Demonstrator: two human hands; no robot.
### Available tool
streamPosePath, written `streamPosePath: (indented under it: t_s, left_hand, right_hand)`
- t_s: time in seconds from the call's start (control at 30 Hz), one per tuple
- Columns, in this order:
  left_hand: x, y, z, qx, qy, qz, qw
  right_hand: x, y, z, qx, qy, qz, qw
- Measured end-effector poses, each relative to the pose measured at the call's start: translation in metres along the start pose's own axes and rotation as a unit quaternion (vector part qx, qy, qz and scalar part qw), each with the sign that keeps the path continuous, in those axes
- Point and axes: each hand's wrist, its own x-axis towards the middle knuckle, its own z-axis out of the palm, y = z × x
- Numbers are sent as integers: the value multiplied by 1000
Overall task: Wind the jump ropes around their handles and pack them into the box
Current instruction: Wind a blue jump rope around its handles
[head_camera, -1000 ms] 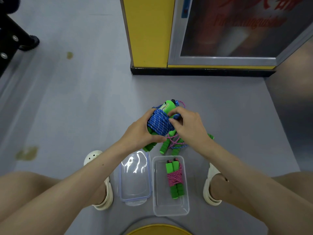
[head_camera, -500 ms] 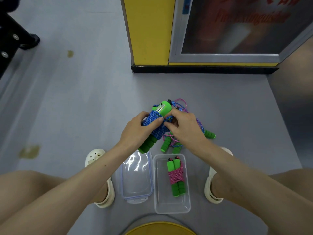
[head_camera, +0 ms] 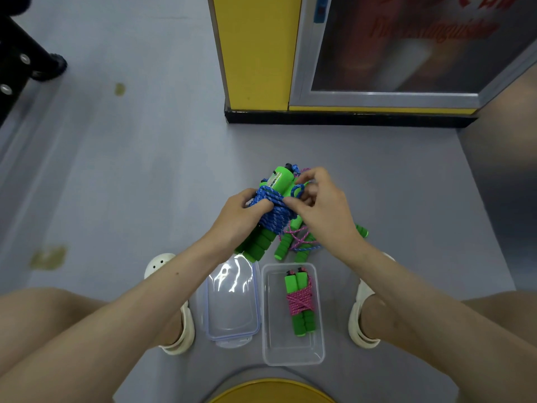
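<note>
My left hand [head_camera: 242,218] grips a blue jump rope bundle [head_camera: 274,210] wound round its green handles, held tilted above the floor. My right hand [head_camera: 319,209] pinches the loose blue rope end beside the top of the handles. Under my hands lies another unwound jump rope [head_camera: 299,242], pink with green foam handles, partly hidden. The clear plastic box [head_camera: 290,353] stands on the floor between my feet and holds a wound pink jump rope [head_camera: 300,302] with green handles.
The box's clear lid [head_camera: 232,312] lies left of the box. My white shoes [head_camera: 177,338] flank both. A yellow cabinet [head_camera: 255,53] with a glass door stands behind. A black stand [head_camera: 26,59] is at the far left. A yellow stool edge [head_camera: 270,391] shows at the bottom.
The blue bundle has tilted more upright in my left hand. My right hand has shifted from the bundle's middle up to the rope end near the handle tops.
</note>
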Motion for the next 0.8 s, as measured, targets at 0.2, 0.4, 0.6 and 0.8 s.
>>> streamPosePath:
  t_s: [0.2,0.4,0.6,0.8]
  left_hand:
    - [3,2,-3,9,-12,-3,1000]
    - [1,-2,-4,44,-5,-24,999]
    - [1,-2,-5,14,-12,-26,1000]
    - [0,-5,-4,25,-22,-23,999]
  right_hand:
    - [-1,2,-1,44,-2,37,998]
    - [-6,3,4,-47,-61,-54,996]
    - [1,11,8,-57,-33,-119,991]
    - [4,17,9,-39,-56,-73,995]
